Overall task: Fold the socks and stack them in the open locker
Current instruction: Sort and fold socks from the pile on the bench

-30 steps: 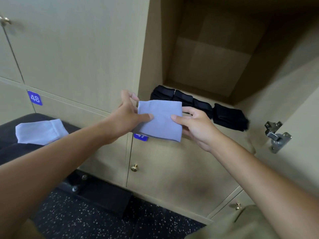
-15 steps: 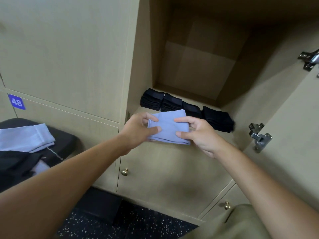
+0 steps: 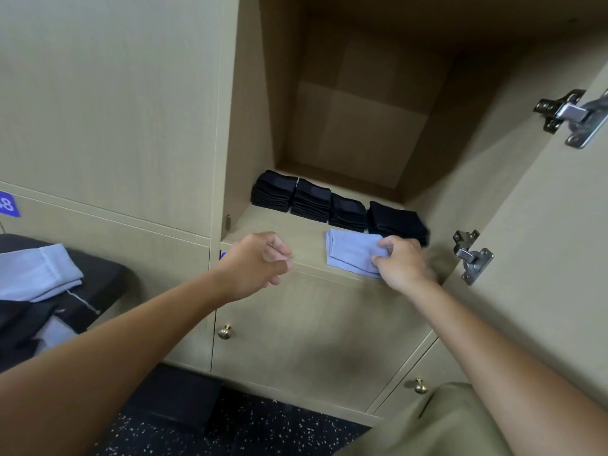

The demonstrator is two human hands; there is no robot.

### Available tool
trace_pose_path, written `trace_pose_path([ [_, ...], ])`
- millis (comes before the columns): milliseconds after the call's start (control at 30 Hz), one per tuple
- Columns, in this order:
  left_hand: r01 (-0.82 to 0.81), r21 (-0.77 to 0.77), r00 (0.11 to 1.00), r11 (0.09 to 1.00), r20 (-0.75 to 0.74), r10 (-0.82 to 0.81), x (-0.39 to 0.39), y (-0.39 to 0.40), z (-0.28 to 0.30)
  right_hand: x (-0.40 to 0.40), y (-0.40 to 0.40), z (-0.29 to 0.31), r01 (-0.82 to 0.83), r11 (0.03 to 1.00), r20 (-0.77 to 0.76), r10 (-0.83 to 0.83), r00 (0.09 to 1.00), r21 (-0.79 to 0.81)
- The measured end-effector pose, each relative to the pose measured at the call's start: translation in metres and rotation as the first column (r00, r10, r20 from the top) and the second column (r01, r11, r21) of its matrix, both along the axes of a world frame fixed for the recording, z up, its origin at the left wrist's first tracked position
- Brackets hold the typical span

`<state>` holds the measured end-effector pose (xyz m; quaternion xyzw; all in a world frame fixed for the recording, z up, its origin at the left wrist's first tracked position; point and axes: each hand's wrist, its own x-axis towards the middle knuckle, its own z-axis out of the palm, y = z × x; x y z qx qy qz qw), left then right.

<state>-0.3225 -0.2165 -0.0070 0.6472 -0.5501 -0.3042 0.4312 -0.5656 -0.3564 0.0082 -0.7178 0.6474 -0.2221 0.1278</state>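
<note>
A folded light blue sock (image 3: 353,251) lies on the floor of the open locker (image 3: 296,225), near its front edge and right of centre. My right hand (image 3: 401,261) pinches the sock's right end. My left hand (image 3: 260,263) hovers at the locker's front edge, left of the sock, with loosely curled fingers that hold nothing. Behind the blue sock, several stacks of folded black socks (image 3: 312,200) stand in a row across the locker floor.
The open locker door (image 3: 543,241) with two metal hinges (image 3: 470,255) stands at the right. On the left, a dark bench (image 3: 108,274) carries unfolded light blue socks (image 3: 36,271) and dark fabric. Closed locker doors with brass knobs (image 3: 225,331) lie below.
The folded blue sock went from both hands down onto the locker floor. My left hand let go and drew back to the left. My right hand stays on the sock.
</note>
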Motion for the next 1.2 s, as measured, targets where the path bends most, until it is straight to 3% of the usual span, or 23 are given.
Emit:
trace_pose_path([
  [67,-0.002,-0.007,0.993,1.0,0.118,0.003,0.003,0.001,-0.002,0.004,0.005,0.002,-0.032,0.996,-0.128,0.021,0.992,-0.081],
  [167,0.01,-0.013,0.978,1.0,0.209,-0.007,0.006,0.001,-0.004,0.016,0.01,-0.003,-0.18,0.975,-0.147,0.16,0.976,-0.133],
  [300,0.012,-0.022,0.971,1.0,0.241,-0.007,0.008,0.003,-0.005,0.034,0.014,-0.012,-0.327,0.94,-0.261,0.293,0.92,-0.096],
  [367,0.019,-0.025,0.969,1.0,0.248,-0.012,0.008,0.003,-0.004,0.041,0.017,-0.016,-0.352,0.936,-0.309,0.335,0.89,0.002],
  [500,0.028,-0.029,0.97,0.999,0.241,-0.02,0.011,0.005,-0.003,0.051,0.026,-0.02,-0.324,0.927,-0.38,0.373,0.846,0.19],
  [767,0.037,-0.043,0.969,0.998,0.244,-0.026,0.017,0.01,0.002,0.035,0.022,-0.025,-0.208,0.963,-0.396,0.26,0.881,0.171],
  [1200,0.024,-0.036,0.967,0.999,0.253,-0.014,0.026,0.025,0.011,0.031,0.022,-0.027,-0.17,0.975,-0.396,0.214,0.893,0.144],
])
